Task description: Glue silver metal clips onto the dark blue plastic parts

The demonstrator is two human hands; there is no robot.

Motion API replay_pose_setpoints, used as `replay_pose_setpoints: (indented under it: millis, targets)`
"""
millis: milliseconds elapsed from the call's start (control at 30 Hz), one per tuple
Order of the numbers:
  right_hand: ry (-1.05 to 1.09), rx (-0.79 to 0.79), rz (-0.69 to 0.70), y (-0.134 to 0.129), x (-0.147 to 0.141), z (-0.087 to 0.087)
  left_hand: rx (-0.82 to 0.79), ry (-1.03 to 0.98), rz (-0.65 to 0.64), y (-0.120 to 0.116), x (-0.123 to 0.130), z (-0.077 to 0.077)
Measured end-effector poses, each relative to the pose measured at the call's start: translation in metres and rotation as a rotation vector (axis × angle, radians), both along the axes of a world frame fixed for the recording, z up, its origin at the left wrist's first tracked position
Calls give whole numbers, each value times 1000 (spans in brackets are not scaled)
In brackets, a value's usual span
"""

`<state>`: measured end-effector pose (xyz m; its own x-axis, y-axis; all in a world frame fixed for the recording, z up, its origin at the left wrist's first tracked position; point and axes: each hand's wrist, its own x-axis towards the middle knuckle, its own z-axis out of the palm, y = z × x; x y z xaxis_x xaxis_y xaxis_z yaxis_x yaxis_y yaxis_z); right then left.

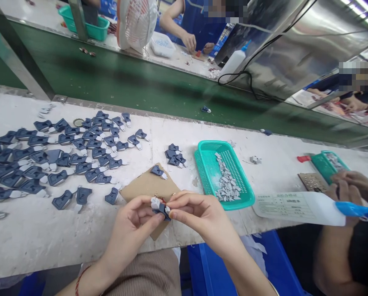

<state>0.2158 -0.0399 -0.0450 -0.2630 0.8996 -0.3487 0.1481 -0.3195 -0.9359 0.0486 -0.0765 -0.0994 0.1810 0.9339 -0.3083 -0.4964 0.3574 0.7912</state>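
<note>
My left hand (pixel 138 220) is closed round a small dark-blue and white plastic part (pixel 162 211), with thumb and fingers pinching it. My right hand (pixel 199 211) grips the same part from the other side, fingertips pressed on its right end. Beneath both hands lies a brown cardboard piece (pixel 137 183). On the cardboard's far corner rests a similar blue part (pixel 158 172) with a pale tip. To the right stands a green basket (pixel 250 200) holding many small grey-white pieces (pixel 228 181). My fingers partly cover the held part.
A large spread of blue parts (pixel 70 150) covers the table's left side, and a small cluster (pixel 174 156) lies beyond the cardboard. A white bottle with a blue nozzle (pixel 297 209) lies at right, near a co-worker's hands (pixel 347 189). A blue bin (pixel 204 267) sits below the table edge.
</note>
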Motion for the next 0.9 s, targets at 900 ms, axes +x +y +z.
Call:
replay_pose_setpoints:
  millis: [900]
  targets:
    - [-508,432,-143,12,68,-6,67,537,20,18,-2,-8]
